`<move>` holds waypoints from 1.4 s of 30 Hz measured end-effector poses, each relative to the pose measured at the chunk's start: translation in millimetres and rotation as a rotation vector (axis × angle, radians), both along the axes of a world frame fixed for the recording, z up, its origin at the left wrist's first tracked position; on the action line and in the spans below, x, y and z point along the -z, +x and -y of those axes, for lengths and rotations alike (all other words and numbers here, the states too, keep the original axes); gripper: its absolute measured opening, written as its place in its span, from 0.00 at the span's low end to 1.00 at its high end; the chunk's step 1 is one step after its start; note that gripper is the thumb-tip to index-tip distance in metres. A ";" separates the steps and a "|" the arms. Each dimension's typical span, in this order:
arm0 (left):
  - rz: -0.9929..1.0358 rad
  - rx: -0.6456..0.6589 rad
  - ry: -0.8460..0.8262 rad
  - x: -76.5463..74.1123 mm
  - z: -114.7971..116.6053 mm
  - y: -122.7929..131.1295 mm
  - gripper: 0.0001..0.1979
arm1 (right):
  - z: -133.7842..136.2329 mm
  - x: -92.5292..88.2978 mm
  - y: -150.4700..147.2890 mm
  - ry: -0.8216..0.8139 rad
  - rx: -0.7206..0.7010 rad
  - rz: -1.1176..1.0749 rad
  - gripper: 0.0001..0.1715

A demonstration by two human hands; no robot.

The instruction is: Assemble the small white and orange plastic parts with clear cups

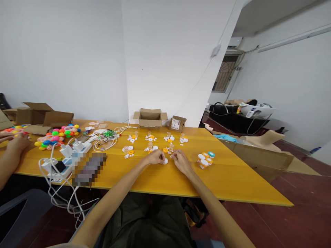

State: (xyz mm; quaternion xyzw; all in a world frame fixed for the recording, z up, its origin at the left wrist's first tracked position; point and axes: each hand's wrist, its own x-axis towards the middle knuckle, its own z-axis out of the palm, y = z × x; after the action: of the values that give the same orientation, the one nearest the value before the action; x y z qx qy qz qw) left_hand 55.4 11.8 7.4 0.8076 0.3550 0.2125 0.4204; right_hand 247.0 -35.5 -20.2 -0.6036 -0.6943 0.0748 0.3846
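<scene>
My left hand has its fingers closed at a small white disc on the yellow table. Just right of the disc, my right hand is closed in a pinch; whatever it holds is too small to name. Beyond the hands lie several small groups of white and orange round parts with clear cups, among them an orange disc and a white disc. To the right stands a cluster of clear jars with white, orange and teal lids.
An open cardboard box and a smaller box stand by the wall. On the left are a power strip with cables, a blurred dark object, colourful balls and another person's hands.
</scene>
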 end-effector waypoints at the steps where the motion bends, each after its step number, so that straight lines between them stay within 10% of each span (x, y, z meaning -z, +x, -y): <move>1: 0.010 -0.004 0.001 0.6 -0.5 -0.8 0.06 | -0.7 0.5 -0.2 -0.002 0.011 0.002 0.06; 22: 0.048 -0.137 0.101 -20.2 -6.0 1.1 0.07 | 2.9 6.4 -1.8 0.092 0.092 -0.067 0.09; 42: -0.103 -0.269 0.309 -0.8 -4.3 28.0 0.07 | -1.0 12.1 3.4 0.017 0.067 0.194 0.14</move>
State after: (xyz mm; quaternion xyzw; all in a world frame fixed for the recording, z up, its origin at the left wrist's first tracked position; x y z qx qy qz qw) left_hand 83.4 16.1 8.3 0.8177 0.4437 0.2769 0.2406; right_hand 250.4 -34.5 -32.3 -0.6275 -0.7084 -0.0031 0.3230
